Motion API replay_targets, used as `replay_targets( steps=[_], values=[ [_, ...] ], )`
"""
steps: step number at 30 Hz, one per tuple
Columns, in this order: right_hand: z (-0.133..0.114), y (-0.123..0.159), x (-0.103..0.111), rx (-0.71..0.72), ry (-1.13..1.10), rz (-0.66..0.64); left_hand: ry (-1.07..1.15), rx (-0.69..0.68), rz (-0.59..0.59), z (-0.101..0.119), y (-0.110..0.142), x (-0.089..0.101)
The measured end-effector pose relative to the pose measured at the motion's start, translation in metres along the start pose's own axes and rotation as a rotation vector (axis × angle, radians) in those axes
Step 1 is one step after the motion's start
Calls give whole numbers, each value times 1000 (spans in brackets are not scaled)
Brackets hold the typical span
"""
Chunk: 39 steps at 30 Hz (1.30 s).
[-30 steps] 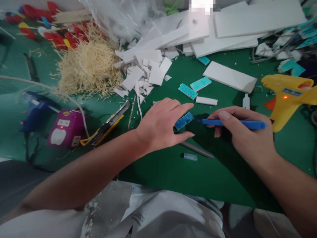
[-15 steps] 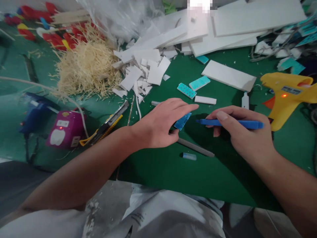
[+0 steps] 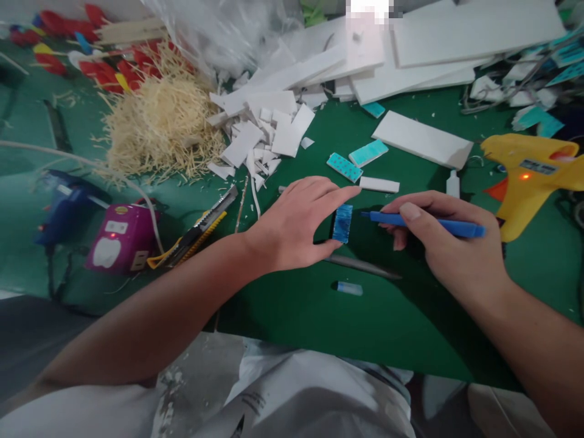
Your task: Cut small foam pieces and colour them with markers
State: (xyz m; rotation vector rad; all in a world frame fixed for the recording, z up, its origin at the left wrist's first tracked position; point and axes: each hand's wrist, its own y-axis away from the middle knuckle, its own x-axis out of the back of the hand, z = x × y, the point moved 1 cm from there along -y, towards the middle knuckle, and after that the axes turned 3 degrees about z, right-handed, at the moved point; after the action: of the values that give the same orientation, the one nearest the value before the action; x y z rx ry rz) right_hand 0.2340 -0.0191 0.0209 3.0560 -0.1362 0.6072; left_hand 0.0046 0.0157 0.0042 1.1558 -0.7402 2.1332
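My left hand point(image 3: 303, 222) is at mid-table, thumb and fingers around the short ends of a small rectangular piece coloured blue point(image 3: 342, 224). Its thumb touches the near end; the contact at the far end is partly hidden. Between the fingers of my right hand point(image 3: 438, 234) is a blue marker pen point(image 3: 429, 222), its uncapped tip pointing left at the piece but apart from it. The pen's cap point(image 3: 349, 288) lies on the green table nearer me. A thin grey strip point(image 3: 365, 266) lies just below my left hand.
Beyond my hands lie two turquoise-topped pieces point(image 3: 344, 166), a small white block point(image 3: 379, 184) and a white board point(image 3: 422, 139). A yellow glue gun point(image 3: 524, 176) is at right. Utility knives point(image 3: 196, 231), a purple power adapter point(image 3: 121, 237), straw point(image 3: 164, 121) and white scraps point(image 3: 255, 137) occupy the left.
The blue piece has turned from slanted to nearly upright in view, and more of it shows. My left thumb has shifted right; the marker tip stays close to the same place.
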Motion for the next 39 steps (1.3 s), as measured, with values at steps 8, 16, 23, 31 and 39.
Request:
replay_targets(
  steps=[8,16,23,31,39],
  values=[
    [5,-3,0,39,38,-1,3,0,8,3,-1,-3],
    [-2,-3,-1,-10,42,-71,46,-2,23,1,0,-3],
    [0,-2,-1,11,50,-53,30,24,-7,1,0,-3],
    [0,-2,-2,13,53,-33,31,12,8,1,0,-5],
    [0,-2,0,29,58,-28,26,-3,17,0,-1,-6]
  ],
)
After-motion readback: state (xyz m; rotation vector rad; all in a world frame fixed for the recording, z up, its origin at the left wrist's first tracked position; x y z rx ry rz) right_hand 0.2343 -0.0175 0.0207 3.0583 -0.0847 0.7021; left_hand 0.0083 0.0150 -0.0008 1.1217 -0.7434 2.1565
